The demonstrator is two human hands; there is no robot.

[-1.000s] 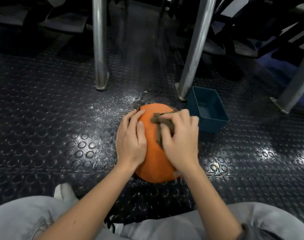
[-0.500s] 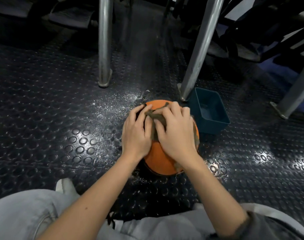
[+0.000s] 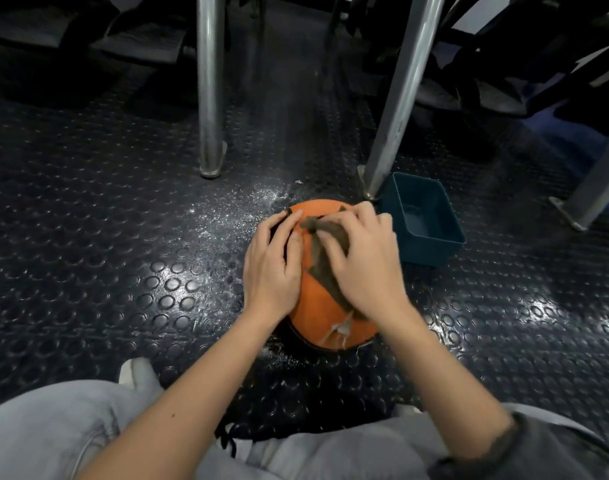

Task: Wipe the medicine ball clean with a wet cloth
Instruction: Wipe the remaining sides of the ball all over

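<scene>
An orange medicine ball (image 3: 322, 308) rests on the dark studded floor in front of my knees. My left hand (image 3: 271, 268) lies flat on the ball's left side, fingers spread, steadying it. My right hand (image 3: 363, 268) presses a brown-grey cloth (image 3: 322, 261) against the ball's top and right side. Part of the cloth shows between my hands, and a frayed end hangs low on the ball's front. The ball's right side is hidden under my right hand.
A dark teal plastic tub (image 3: 424, 220) stands just right of the ball. Two metal legs (image 3: 211, 84) (image 3: 396, 98) rise behind it, a third (image 3: 597, 181) at far right. Wet speckles (image 3: 233, 216) glisten on the floor left of the ball. My grey-trousered knees fill the bottom.
My right hand has slid the cloth across the ball's top toward the left hand and back toward the right. The left hand has stayed on the ball's left side.
</scene>
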